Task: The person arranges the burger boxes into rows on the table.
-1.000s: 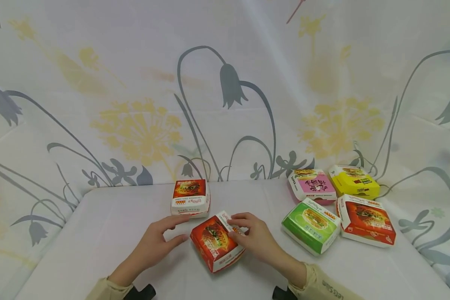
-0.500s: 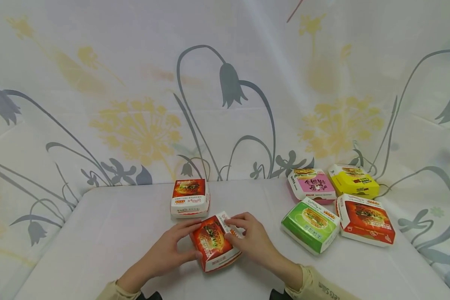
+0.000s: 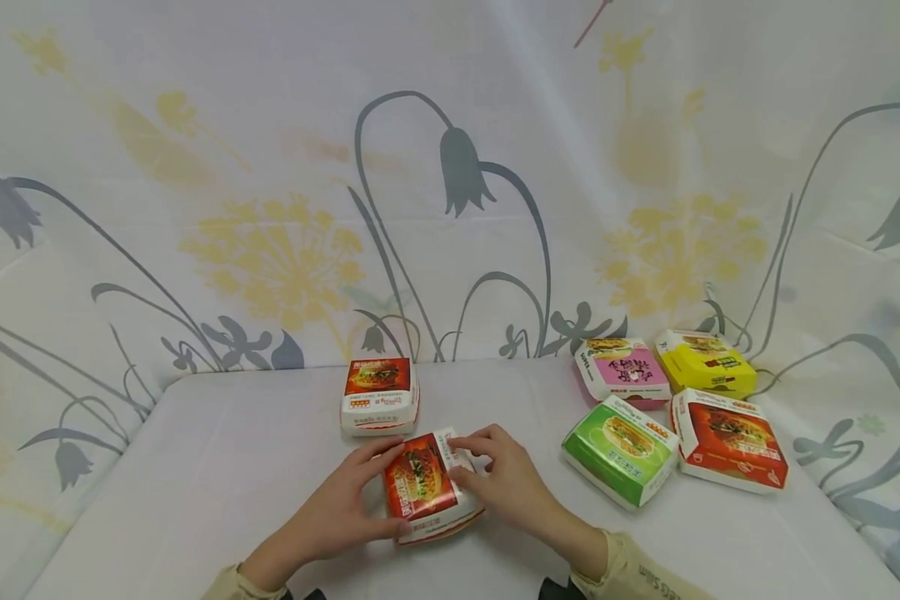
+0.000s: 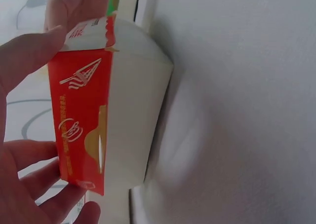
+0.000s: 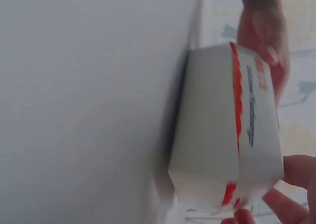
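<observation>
Between my two hands, a red and white burger box with a burger picture on its lid lies on the table, slightly turned. My left hand grips its left side, thumb at the near corner and fingers at the far corner. In the left wrist view, that red side of the box shows small white drawings and a gold patch. Over on the right, my right hand holds the white edge with bent thumb and fingers. The right wrist view shows the white side of the box with a red scalloped line.
Just behind stands another red and white burger box. To the right sit a green box, a pink box, a yellow box and a red box, grouped close together. A flower-print curtain rises behind the white table.
My left hand has moved right and taken hold of the box's left side. The burger box has turned slightly clockwise, squarer to me. My right hand has kept its hold on the right edge.
</observation>
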A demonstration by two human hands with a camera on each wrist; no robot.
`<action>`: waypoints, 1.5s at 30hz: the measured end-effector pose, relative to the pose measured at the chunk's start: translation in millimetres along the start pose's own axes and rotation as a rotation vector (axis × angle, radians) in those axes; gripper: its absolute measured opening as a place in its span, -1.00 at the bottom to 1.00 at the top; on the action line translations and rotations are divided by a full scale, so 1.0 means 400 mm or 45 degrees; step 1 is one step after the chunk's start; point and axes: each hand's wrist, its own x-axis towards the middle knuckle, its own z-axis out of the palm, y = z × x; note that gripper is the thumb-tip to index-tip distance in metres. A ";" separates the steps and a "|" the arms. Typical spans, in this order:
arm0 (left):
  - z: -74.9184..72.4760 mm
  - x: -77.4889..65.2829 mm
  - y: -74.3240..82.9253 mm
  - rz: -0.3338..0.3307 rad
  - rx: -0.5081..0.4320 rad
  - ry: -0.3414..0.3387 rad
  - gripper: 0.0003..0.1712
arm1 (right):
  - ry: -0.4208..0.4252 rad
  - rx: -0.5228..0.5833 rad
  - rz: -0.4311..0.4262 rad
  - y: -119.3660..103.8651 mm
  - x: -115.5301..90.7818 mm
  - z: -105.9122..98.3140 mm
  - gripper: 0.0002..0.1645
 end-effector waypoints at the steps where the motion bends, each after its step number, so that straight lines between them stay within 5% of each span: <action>1: -0.002 0.000 -0.001 0.000 -0.009 -0.014 0.09 | -0.002 0.002 0.003 0.002 0.003 -0.004 -0.56; 17: -0.014 0.005 -0.021 0.060 -0.085 -0.125 0.02 | -0.246 0.295 0.045 0.038 0.050 -0.012 -0.44; 26: -0.023 0.006 -0.026 0.082 -0.097 -0.131 -0.05 | -0.311 0.225 0.074 0.059 0.055 -0.018 -0.52; 35: -0.046 -0.010 -0.039 0.224 -0.025 -0.056 -0.35 | -0.263 0.160 0.082 0.044 0.046 -0.021 -0.54; 45: -0.073 -0.026 -0.060 0.221 -0.044 -0.071 -0.52 | -0.271 0.103 0.017 0.031 0.029 -0.023 -0.55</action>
